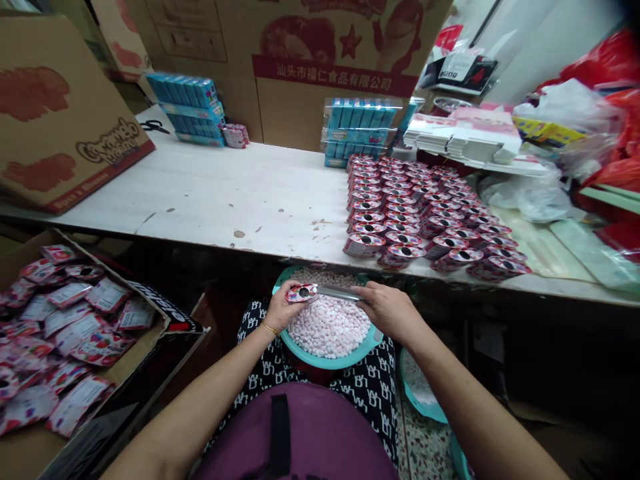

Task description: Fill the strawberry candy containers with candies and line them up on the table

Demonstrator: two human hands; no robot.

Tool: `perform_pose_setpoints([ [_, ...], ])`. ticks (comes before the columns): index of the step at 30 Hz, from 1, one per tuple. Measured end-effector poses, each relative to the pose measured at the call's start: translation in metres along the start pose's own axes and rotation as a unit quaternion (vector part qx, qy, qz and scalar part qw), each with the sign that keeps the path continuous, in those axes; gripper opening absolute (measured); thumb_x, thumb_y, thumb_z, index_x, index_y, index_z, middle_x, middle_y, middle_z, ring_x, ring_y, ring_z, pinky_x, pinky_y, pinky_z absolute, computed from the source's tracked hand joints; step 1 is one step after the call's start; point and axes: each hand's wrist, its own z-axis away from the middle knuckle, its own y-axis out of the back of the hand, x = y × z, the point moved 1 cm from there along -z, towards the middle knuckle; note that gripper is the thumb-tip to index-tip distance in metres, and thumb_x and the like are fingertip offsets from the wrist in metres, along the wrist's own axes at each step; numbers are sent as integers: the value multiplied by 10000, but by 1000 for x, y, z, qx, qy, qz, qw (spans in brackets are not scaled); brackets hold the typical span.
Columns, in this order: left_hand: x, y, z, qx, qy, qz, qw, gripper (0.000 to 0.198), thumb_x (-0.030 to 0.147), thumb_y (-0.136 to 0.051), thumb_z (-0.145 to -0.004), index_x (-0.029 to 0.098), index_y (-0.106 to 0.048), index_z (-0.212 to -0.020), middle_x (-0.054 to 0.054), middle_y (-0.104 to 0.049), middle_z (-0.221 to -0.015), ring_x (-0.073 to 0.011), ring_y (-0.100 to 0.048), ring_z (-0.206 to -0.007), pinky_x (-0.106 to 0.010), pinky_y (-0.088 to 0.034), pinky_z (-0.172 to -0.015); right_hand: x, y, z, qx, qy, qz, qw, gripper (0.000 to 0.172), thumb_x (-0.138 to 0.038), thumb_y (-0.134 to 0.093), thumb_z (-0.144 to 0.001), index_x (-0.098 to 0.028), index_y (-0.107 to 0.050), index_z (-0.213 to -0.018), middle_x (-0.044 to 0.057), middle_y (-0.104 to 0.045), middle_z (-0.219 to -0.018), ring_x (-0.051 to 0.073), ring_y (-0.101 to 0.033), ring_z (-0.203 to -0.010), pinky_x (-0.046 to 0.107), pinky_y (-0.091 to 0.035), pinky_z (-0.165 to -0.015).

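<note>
My left hand [281,308] grips a small red and white printed candy box [302,293] with a dark hole in its top. My right hand [387,307] is closed round a narrow metal scoop-like tool [337,292], whose tip meets the box's right end. Both hands are over a teal basin [320,362] resting on my lap. Pale pink and white candies [333,328] fill the basin. On the table above stand rows of similar candy boxes [401,255], their holes facing up.
At left, an open carton [175,337] holds a heap of printed candy packs [83,327]. Blue packs [360,123] stand against a large cardboard box [295,100] on the white table [240,193]. White folded cartons [465,137] lie at right; another teal basin [425,407] is below.
</note>
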Motion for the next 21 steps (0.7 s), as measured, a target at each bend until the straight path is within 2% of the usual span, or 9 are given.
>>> perform_pose_setpoints([
  [6, 8, -4, 1, 6, -15, 6, 1000, 379, 223, -687, -584, 163, -526, -921, -19, -589, -876, -144, -558, -801, -276, -437, -769, -8, 1, 0, 27, 34, -6, 999, 310, -291, -414, -832, -287, -538, -1116, 20, -600, -896, 134, -574, -776, 227, -365, -595],
  [9, 18, 3, 1, 20, -13, 12, 1000, 382, 252, -693, -594, 161, -525, -924, -26, -596, -890, -146, -569, -813, -279, -445, -777, 7, 4, 6, 68, 21, -36, 997, 311, -302, -423, -829, -275, -550, -1112, 21, -604, -896, 142, -577, -785, 230, -390, -611],
  [12, 39, 13, -12, 45, -39, -1, 998, 397, 282, -694, -609, 162, -526, -948, -36, -600, -913, -148, -572, -832, -282, -445, -791, 27, -1, 17, 122, 13, -109, 986, 334, -329, -410, -838, -256, -544, -1135, 26, -604, -897, 148, -580, -807, 241, -423, -661],
  [14, 55, 17, -34, 63, -68, -26, 995, 420, 303, -708, -594, 163, -536, -950, -40, -600, -915, -153, -569, -841, -286, -442, -801, 36, -9, 25, 150, 11, -162, 975, 346, -342, -397, -843, -240, -541, -1141, 30, -606, -881, 145, -583, -798, 244, -439, -684],
  [16, 65, 16, -67, 59, -89, -42, 993, 439, 304, -720, -577, 162, -542, -953, -43, -600, -917, -162, -567, -859, -294, -440, -810, 38, -21, 31, 158, 5, -204, 966, 354, -359, -395, -840, -226, -548, -1131, 32, -612, -869, 143, -589, -781, 243, -454, -686],
  [20, 68, 5, -142, 0, -57, -96, 994, 480, 220, -711, -577, 147, -529, -1015, -75, -604, -954, -201, -566, -908, -349, -439, -836, 33, -54, 32, 136, 5, -245, 960, 367, -405, -400, -824, -227, -572, -1096, 33, -638, -896, 152, -606, -820, 237, -479, -706],
  [21, 68, 4, -156, 5, -54, -126, 991, 540, 185, -711, -569, 133, -507, -1066, -108, -587, -1018, -224, -547, -966, -371, -423, -867, 32, -64, 31, 127, 4, -245, 961, 371, -417, -402, -817, -234, -578, -1088, 33, -643, -922, 159, -608, -844, 239, -484, -717],
])
